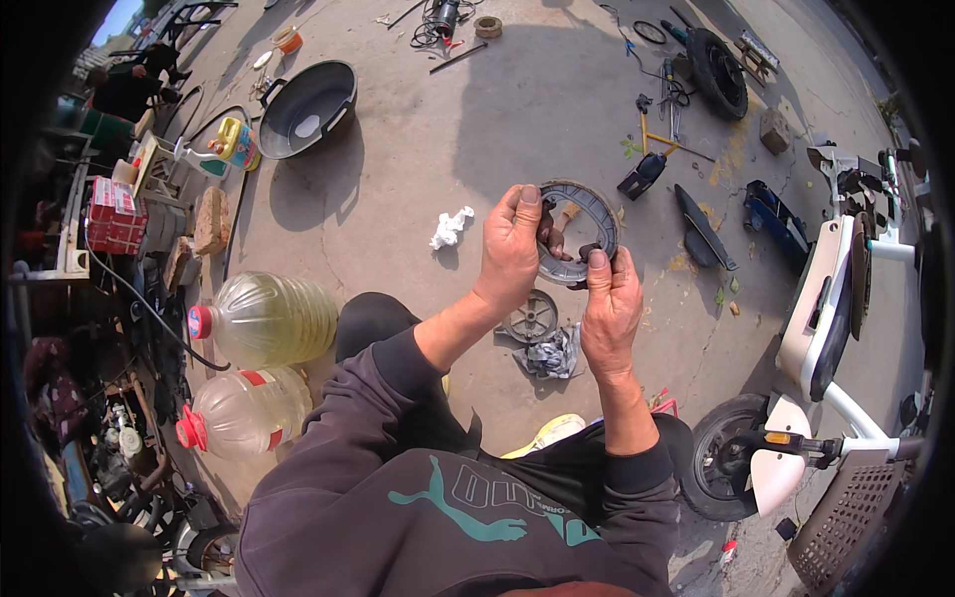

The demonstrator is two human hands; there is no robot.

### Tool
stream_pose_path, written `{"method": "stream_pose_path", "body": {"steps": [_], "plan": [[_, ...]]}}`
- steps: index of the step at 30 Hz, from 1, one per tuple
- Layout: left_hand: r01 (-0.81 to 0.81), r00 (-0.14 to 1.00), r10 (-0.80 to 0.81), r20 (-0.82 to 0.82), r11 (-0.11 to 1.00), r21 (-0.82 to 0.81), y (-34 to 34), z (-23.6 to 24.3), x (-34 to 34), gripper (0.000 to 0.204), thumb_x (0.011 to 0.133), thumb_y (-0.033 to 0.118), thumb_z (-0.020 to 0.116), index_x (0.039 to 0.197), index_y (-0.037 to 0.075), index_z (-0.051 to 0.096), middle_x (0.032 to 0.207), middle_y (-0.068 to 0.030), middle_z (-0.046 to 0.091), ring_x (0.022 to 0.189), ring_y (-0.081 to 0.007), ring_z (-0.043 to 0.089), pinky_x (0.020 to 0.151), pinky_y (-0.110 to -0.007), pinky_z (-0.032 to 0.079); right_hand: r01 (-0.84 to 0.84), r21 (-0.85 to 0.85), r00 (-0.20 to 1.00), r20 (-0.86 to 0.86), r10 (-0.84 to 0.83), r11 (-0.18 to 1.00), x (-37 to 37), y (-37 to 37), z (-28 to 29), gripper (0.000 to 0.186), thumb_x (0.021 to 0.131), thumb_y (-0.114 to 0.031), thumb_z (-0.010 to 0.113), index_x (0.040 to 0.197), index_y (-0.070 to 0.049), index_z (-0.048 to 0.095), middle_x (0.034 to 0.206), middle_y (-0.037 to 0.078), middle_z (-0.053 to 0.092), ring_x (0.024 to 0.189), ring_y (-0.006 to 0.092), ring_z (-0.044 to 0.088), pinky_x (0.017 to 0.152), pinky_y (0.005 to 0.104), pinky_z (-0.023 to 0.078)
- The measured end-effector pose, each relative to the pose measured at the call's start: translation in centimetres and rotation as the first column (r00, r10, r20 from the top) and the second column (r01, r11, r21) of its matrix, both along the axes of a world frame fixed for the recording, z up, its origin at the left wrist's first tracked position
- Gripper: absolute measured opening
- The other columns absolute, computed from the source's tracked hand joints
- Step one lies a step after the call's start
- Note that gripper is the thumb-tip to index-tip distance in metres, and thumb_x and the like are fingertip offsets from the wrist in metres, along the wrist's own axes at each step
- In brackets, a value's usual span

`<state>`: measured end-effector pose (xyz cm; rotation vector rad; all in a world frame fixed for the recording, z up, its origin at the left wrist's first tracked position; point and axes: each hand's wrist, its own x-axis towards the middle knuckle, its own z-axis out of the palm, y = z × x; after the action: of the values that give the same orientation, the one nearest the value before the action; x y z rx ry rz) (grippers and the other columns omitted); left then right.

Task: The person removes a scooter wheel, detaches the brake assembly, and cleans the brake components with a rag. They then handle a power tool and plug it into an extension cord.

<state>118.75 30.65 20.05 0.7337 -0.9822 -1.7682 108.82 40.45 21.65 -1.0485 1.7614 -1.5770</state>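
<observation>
My left hand [509, 249] and my right hand [610, 298] hold up a round grey brake-shoe ring [587, 214] between them, above the concrete ground. The left hand's fingers grip its left rim, thumb on top. My right hand pinches the lower right part of the ring. Below the hands a small metal wheel-like hub [532, 316] lies on the ground next to a crumpled grey rag [550, 355].
Two large plastic bottles of yellowish liquid [261, 320] lie at my left. A black pan [308, 104] and a crumpled white cloth [450, 227] sit farther out. A white electric scooter [826, 328] stands at right. Tools and a tyre [718, 72] lie scattered at the back.
</observation>
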Motion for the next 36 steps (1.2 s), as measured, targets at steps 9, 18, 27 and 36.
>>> {"method": "stream_pose_path", "body": {"steps": [9,18,27,36], "plan": [[0.119,0.987,-0.128,-0.098,0.988,-0.095,-1.0,1.8,0.6,0.053,0.104,0.061,0.047,0.107,0.009,0.056,0.081,-0.0014,0.052,0.069,-0.0126,0.060,0.064,-0.031,0.058,-0.108,-0.130,0.982,-0.172,0.085,0.986,0.1,1.2,1.0,0.022,0.102,-0.015,0.066,0.113,0.001,0.057,0.094,0.015,0.066,0.078,0.0293,0.068,0.071,0.0380,0.054],[0.182,0.974,-0.211,-0.078,0.942,-0.282,-1.3,1.5,1.6,0.058,0.110,0.059,0.030,0.111,0.006,0.054,0.112,-0.0130,0.055,0.106,-0.0233,0.056,0.097,-0.044,0.051,-0.079,-0.213,0.918,-0.396,-0.012,0.974,-0.9,1.0,0.7,0.028,0.100,-0.010,0.067,0.123,0.003,0.057,0.117,0.020,0.063,0.104,0.0380,0.066,0.090,0.0421,0.055],[0.227,0.970,-0.242,0.006,0.902,-0.366,0.0,1.7,1.7,0.044,0.112,0.037,0.031,0.113,0.000,0.054,0.112,-0.0161,0.056,0.105,-0.0237,0.054,0.100,-0.039,0.044,-0.001,-0.146,0.938,-0.343,-0.049,0.989,-1.8,1.0,0.2,0.029,0.105,-0.012,0.057,0.129,0.003,0.056,0.118,0.020,0.063,0.103,0.0359,0.067,0.089,0.0404,0.055],[0.298,0.955,-0.277,0.111,0.889,-0.346,0.7,1.7,2.3,0.046,0.111,0.034,0.043,0.119,-0.006,0.062,0.100,-0.0098,0.067,0.094,-0.0141,0.062,0.085,-0.030,0.049,0.031,-0.131,0.986,-0.159,-0.052,0.991,-2.1,0.6,-0.4,0.031,0.109,-0.019,0.052,0.129,0.004,0.057,0.107,0.014,0.066,0.090,0.0216,0.063,0.081,0.0330,0.051]]}}
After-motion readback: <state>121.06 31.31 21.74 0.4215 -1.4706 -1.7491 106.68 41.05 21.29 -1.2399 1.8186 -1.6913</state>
